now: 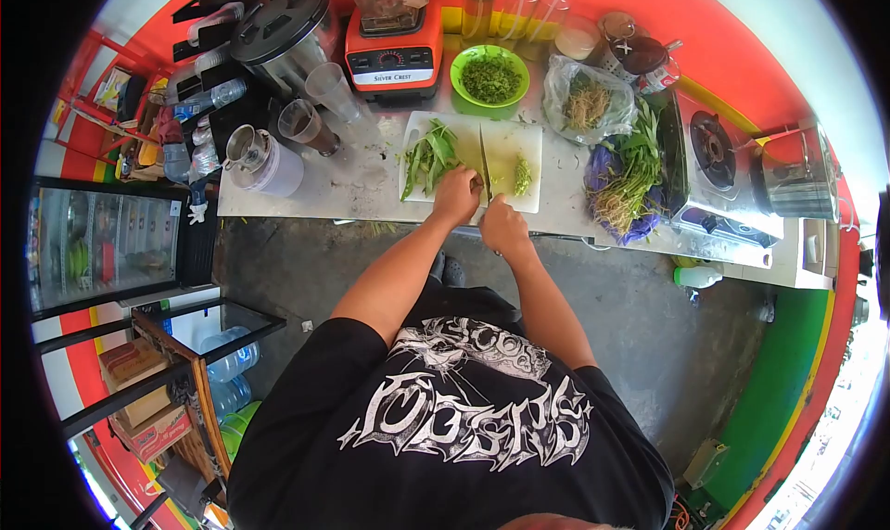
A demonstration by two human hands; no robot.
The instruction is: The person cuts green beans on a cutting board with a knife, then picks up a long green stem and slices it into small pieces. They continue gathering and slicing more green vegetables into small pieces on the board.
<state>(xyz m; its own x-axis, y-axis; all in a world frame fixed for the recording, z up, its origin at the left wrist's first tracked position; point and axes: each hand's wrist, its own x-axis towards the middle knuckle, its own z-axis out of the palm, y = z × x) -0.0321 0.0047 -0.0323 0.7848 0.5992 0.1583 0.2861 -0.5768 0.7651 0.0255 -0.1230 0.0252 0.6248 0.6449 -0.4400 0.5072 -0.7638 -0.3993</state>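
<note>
Beside left hand (456,196): greens (428,157) (touching).

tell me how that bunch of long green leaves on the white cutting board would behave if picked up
The bunch of long green leaves would probably flop: the blades are thin and lie splayed across the white plastic cutting board. It likely weighs little for its bulk and may shed loose stems, since nothing visibly binds them. The left hand rests at their near ends, so they might slide sideways rather than roll.

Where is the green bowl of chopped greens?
Head view: green bowl sits just behind the cutting board, right of the orange blender base.
</note>
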